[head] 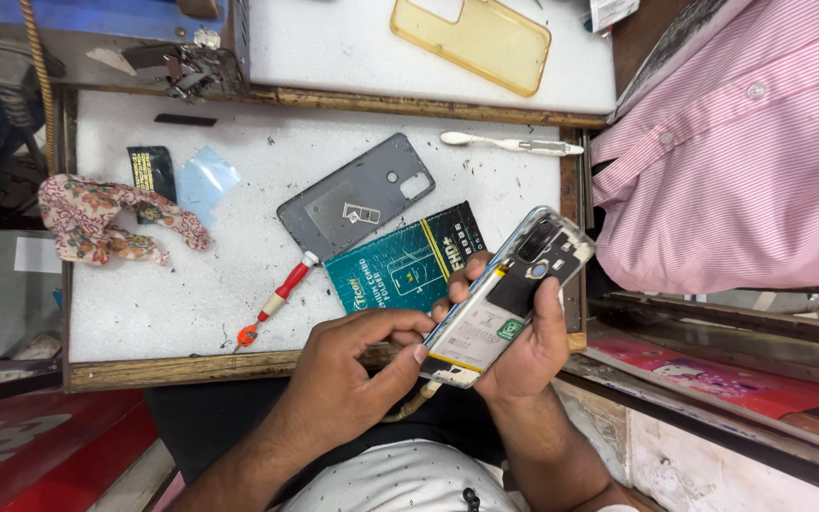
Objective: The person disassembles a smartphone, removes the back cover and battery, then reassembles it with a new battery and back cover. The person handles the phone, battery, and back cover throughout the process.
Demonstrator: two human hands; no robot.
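Cradling the glossy opened phone [509,299], right hand [528,346] grips its frame; left hand [348,365] seemingly pinches its lower edge.

Phone repair shop: opened phone [509,294], screwdriver [275,303], workbench [172,313].

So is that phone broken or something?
It looks opened: the phone, held in the right hand and touched by the left hand, has its insides showing. Its grey back cover lies apart on the white mat.

1 head camera, looking steeply down, close over hands and white worktop [191,284].
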